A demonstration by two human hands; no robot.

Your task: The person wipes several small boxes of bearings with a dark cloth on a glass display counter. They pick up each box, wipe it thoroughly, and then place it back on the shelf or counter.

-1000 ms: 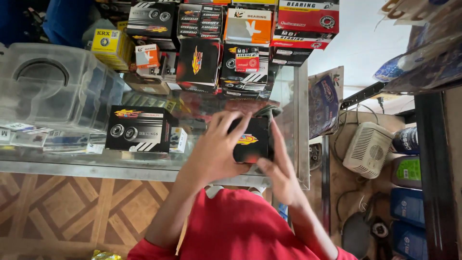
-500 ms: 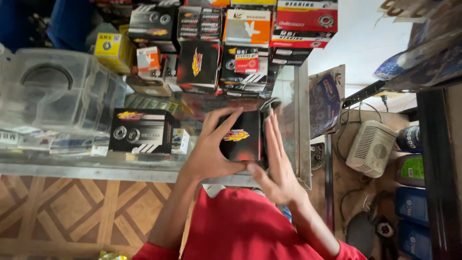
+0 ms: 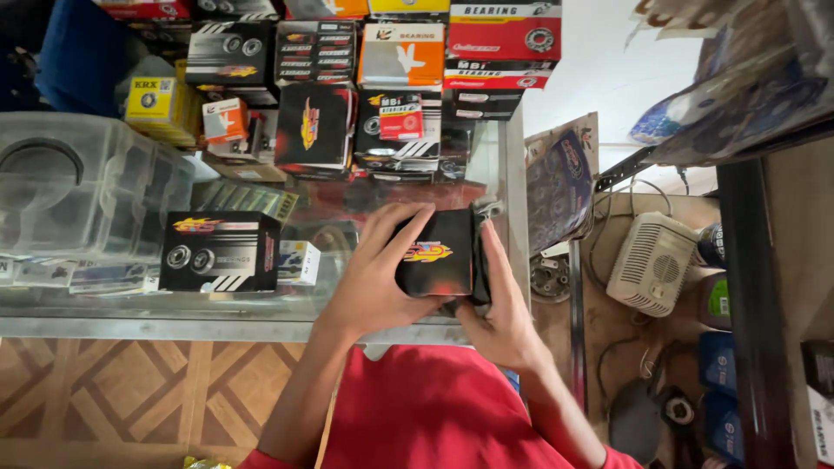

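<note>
Box: a small black box [image 3: 434, 256] with a flame-like yellow and red emblem is held just above the glass table [image 3: 261, 304].
Left hand [image 3: 373, 278]: its grip is closed over the box's left face, fingers spread.
Right hand [image 3: 499, 304]: its grip is clasped on the box's right edge.
Progress: the box is lifted, still closed; a similar black box [image 3: 221, 252] stands untouched on the table.
Backdrop: stacked cartons [image 3: 400, 61] are seen behind.

At frame centre, the left hand [image 3: 369, 282] and right hand [image 3: 504, 317] grip a small black box [image 3: 434, 254] bearing a yellow-red emblem, one hand on each side. The box is held over the glass-topped bench [image 3: 174, 317]. A larger black box [image 3: 219, 252] rests on the bench at centre left. Stacked boxes [image 3: 408, 78] fill the upper frame. A clear plastic container [image 3: 82, 195] occupies the left edge.
</note>
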